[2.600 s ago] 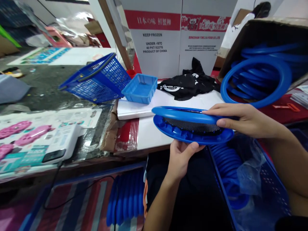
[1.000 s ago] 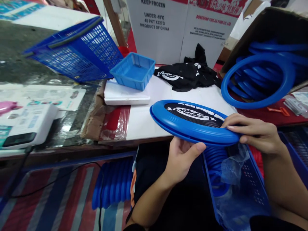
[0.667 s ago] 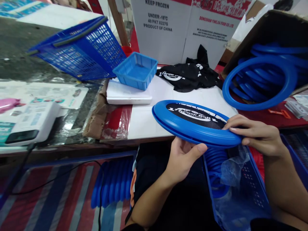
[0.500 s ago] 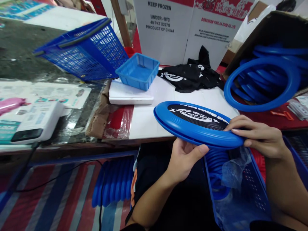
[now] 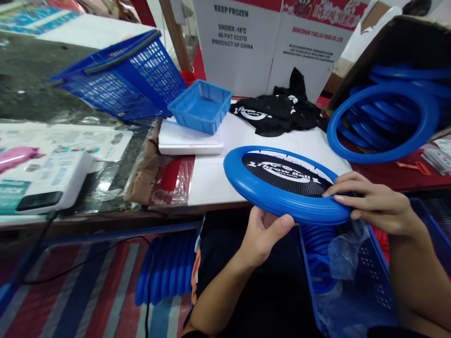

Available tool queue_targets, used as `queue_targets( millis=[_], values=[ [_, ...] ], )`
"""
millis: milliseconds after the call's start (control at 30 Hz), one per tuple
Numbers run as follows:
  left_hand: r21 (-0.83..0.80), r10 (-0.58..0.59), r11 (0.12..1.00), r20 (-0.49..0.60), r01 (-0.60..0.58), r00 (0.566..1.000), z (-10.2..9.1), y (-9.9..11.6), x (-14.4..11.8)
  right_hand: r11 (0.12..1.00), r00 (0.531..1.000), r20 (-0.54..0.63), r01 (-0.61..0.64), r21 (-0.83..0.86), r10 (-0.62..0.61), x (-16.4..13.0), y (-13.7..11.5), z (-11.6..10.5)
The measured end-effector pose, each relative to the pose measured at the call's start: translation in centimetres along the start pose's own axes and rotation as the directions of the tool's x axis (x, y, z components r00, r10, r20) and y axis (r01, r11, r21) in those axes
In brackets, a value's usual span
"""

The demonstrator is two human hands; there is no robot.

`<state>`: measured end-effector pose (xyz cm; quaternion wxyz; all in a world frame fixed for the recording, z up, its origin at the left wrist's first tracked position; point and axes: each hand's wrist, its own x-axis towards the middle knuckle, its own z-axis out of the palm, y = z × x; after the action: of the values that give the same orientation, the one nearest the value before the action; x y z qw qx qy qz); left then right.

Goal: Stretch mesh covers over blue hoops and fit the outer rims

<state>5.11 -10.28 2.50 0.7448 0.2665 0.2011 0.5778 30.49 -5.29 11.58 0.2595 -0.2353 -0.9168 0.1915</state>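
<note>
Fingers on disc, face-up, sloping right

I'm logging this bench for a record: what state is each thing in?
left hand: gripping the disc's near edge
right hand: pinching its right edge
blue-rimmed disc: held tilted, printing up
blue basket: leaning
light-blue tray: upright, open-topped
black fabric: crumpled
carton: open toward the bench
blue rings: heaped in the carton's mouth

"Throw Ball" on blue disc, "KEEP FROZEN" on carton
</note>
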Motion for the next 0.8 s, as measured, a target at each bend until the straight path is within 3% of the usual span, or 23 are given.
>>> queue_targets(
  millis=[100,233,400,667,800],
  values=[
    [-0.028,-0.052,0.998,-0.013,0.051,0.999,-0.7,-0.2,-0.3,0.998,1.0,0.024,-0.011,-0.066,0.013,-0.6,-0.1,0.3],
    [-0.085,-0.161,0.985,-0.126,0.151,0.979,-1.5,0.0,-0.6,0.988,0.999,0.038,-0.025,-0.152,0.031,-1.9,-0.2,1.9],
    [-0.154,-0.325,0.945,-0.345,0.288,0.881,-2.1,0.0,-0.3,0.955,0.998,0.014,-0.059,-0.291,0.066,-3.6,-0.6,5.1],
    [-0.104,-0.351,0.93,-0.542,0.353,0.763,-3.6,-2.6,0.9,0.93,0.995,-0.003,-0.098,-0.354,0.104,-6.0,0.8,8.9],
    [-0.112,-0.35,0.925,-0.627,0.364,0.696,-4.5,-3.9,1.3,0.917,0.982,-0.087,-0.189,-0.352,0.169,-7.7,2.1,11.4]
  ],
)
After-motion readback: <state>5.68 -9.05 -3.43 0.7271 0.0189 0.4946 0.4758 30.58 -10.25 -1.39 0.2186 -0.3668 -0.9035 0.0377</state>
